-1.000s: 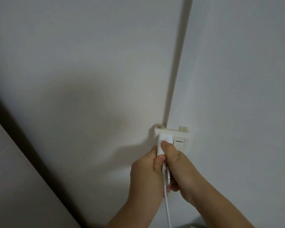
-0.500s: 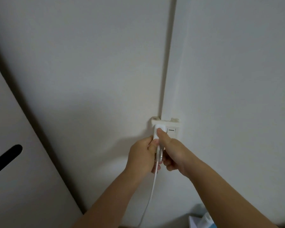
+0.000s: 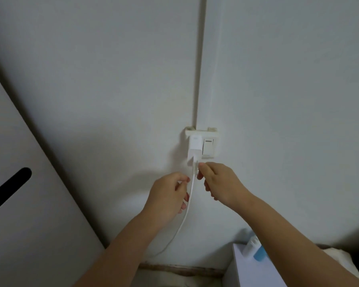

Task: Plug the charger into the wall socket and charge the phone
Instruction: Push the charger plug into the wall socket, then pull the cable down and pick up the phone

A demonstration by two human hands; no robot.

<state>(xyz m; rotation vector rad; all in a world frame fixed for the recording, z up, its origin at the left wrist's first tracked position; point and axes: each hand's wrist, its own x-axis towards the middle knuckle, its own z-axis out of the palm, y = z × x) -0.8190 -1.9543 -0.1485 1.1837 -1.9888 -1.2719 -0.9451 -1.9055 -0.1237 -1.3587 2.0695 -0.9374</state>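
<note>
The charger (image 3: pixel 194 149) is being held in the wall socket (image 3: pixel 201 141), left of the switch (image 3: pixel 208 146). The cable (image 3: pixel 187 206) is hanging between the left hand (image 3: pixel 167 196) and right hand (image 3: pixel 222 182).

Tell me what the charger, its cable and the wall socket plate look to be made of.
Charger: white moulded plastic, it seems, smooth with a faint sheen and rounded edges.
Cable: white, likely rubbery plastic sheathing; it hangs in a soft curve.
Wall socket plate: hard plastic, off-white and slightly yellowed, matte, with a rocker switch set in it.
</note>
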